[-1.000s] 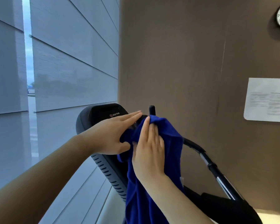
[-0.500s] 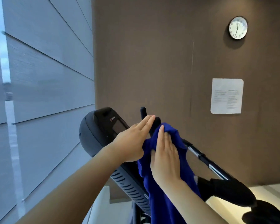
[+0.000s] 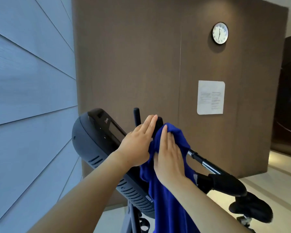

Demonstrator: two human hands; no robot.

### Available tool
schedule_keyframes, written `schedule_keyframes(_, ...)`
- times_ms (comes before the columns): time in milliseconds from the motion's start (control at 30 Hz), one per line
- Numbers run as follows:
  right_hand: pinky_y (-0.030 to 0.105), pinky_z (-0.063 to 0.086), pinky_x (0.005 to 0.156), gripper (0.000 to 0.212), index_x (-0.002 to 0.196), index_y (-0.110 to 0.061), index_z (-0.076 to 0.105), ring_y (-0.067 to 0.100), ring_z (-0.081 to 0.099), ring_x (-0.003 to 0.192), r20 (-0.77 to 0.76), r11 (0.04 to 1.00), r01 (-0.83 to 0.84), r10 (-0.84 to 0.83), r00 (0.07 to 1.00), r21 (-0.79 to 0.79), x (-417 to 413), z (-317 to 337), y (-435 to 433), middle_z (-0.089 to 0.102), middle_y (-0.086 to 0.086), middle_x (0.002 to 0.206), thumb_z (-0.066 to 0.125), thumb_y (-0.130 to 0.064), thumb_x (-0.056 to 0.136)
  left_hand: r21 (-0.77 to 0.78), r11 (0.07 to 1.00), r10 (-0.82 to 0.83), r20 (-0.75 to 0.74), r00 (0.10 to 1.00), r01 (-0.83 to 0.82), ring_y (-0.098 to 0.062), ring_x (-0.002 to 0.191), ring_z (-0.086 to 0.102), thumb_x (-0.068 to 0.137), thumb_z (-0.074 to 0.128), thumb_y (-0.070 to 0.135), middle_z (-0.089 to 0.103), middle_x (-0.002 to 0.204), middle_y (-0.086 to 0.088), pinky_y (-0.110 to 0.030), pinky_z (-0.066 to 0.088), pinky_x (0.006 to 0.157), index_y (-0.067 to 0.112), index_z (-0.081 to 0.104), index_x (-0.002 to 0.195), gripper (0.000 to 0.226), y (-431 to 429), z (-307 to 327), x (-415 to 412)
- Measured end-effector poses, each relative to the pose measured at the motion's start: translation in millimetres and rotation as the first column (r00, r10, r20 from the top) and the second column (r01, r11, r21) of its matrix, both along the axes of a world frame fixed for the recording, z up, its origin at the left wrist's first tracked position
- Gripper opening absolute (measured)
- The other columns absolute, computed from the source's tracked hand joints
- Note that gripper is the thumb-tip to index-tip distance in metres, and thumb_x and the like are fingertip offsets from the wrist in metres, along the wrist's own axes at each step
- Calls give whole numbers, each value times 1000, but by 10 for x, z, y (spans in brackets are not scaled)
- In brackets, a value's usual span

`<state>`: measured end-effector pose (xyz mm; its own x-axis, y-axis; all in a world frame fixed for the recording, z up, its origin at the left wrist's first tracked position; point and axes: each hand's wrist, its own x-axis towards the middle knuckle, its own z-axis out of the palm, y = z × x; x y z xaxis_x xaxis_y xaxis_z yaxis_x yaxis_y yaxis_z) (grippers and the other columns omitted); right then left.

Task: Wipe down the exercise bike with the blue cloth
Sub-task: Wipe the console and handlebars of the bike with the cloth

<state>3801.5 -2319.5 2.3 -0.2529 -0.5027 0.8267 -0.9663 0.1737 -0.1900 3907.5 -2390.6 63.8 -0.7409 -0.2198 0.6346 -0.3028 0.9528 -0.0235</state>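
Before a brown wall (image 3: 141, 64), flat left hand (image 3: 136, 145) touches the exercise bike (image 3: 94, 140), flat right hand (image 3: 170, 158) presses the blue cloth (image 3: 168, 199).

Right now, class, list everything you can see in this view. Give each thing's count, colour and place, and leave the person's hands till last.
exercise bike console: one, dark grey, lower centre, left of the hands
blue cloth: one, deep blue, draped over the bike's bars, hanging down
handlebar: one, chrome with black foam grips, running to lower right
wall clock: one, white face, black rim, high on the wall
paper notice: one, white, on the wall below the clock
brown wall: one, brown, behind the bike
window blinds: several panels, pale blue-grey, left side
left hand: one, fingers straight, resting on the bike beside the cloth
right hand: one, flat, pressing on the cloth
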Motion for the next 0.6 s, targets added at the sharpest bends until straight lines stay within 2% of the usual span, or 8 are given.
schedule_keyframes(67, 24, 13, 112, 87, 138, -19, -25, 14, 5, 142, 30, 998, -42, 43, 999, -35, -13, 192, -88, 2, 7, 156, 48, -24, 93, 10, 1000, -25, -16, 1000, 25, -18, 137, 20, 78, 53, 6, -13, 154, 14, -25, 35, 99, 26, -16, 145, 98, -22, -25, -14)
schedule_keyframes(167, 25, 25, 110, 85, 144, -18, -16, 13, 12, 141, 89, 994, -98, 103, 991, -55, -12, 203, -100, 6, 5, 156, 50, -26, 92, 9, 999, -34, -5, 999, 35, -18, 137, 21, 77, 55, 7, -13, 154, 13, -27, 34, 101, 25, -17, 144, 100, -24, -37, -16)
schedule_keyframes(267, 29, 31, 108, 87, 140, -23, -22, 12, 15, 141, 132, 994, -106, 102, 986, 19, -57, -50, 41, 8, 3, 156, 50, -32, 92, -42, 998, 40, 28, 999, -38, -18, 140, 12, 74, 56, 9, -16, 155, 7, -31, 31, 106, 22, -20, 143, 103, 26, -54, 7)
schedule_keyframes(333, 31, 35, 105, 92, 142, -18, -17, 15, 27, 138, 70, 992, -16, 7, 997, 122, -87, -283, 210, 21, 6, 153, 56, -34, 88, -88, 989, 128, 60, 990, -123, -17, 142, -2, 74, 54, 13, -23, 153, 4, -36, 25, 112, 19, -22, 143, 103, 88, -123, 38)
schedule_keyframes(400, 35, 39, 101, 95, 145, -9, -1, 22, 42, 129, -93, 977, 97, -81, 992, 188, -162, -496, 400, 40, 10, 144, 67, -27, 80, -116, 977, 187, 82, 979, -177, -15, 141, -14, 78, 51, 23, -29, 150, 4, -40, 14, 116, 18, -19, 144, 96, 166, -223, 84)
schedule_keyframes(433, 35, 39, 101, 94, 145, -8, 4, 23, 44, 127, -162, 964, 146, -111, 980, 222, -222, -563, 494, 44, 9, 141, 69, -23, 79, -139, 973, 196, 91, 976, -183, -14, 140, -18, 81, 48, 28, -30, 149, 4, -41, 11, 117, 18, -17, 144, 91, 200, -271, 112)
schedule_keyframes(500, 35, 33, 105, 87, 147, -10, 5, 21, 39, 129, -245, 940, 206, -139, 960, 273, -387, -607, 653, 42, 5, 141, 63, -21, 83, -208, 965, 185, 107, 977, -160, -13, 138, -22, 84, 42, 34, -29, 149, 5, -42, 6, 117, 20, -12, 146, 84, 244, -342, 142)
schedule_keyframes(600, 34, 28, 107, 77, 146, -10, 8, 20, 36, 130, -193, 923, 214, -157, 969, 320, -552, -562, 691, 40, 4, 142, 55, -31, 88, -312, 945, 154, 170, 973, -96, -11, 136, -24, 85, 38, 44, -19, 154, 5, -43, -3, 113, 22, -4, 148, 78, 279, -387, 68)
